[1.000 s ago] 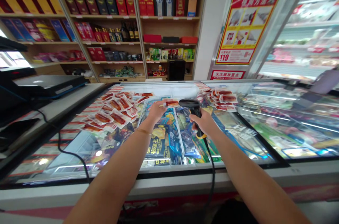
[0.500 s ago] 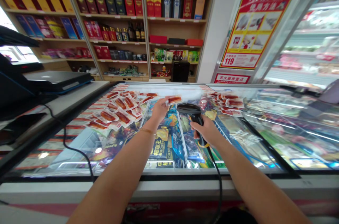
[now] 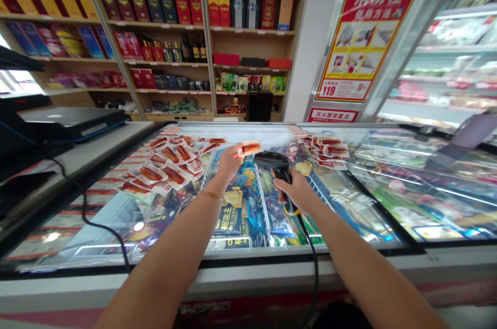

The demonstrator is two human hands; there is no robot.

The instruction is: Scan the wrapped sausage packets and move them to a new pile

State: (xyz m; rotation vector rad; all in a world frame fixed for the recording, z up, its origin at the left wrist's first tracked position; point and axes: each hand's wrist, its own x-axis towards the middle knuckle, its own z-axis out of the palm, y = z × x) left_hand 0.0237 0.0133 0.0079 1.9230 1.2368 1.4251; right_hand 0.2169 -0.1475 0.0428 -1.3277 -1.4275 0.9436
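Sausage pack (image 3: 249, 148) partly hidden, far-right shelves (image 3: 446, 50) blurred

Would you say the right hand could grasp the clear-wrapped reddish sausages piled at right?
Probably not: the right hand grips a black corded scanner, though nothing visible blocks those sausages.

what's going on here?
A person at a glass-topped freezer has both hands full. The left hand holds up a small clear packet with something reddish-brown inside. The right hand grips a corded black handheld scanner, its head close to the packet. Similar packets lie in a left pile and a right pile.
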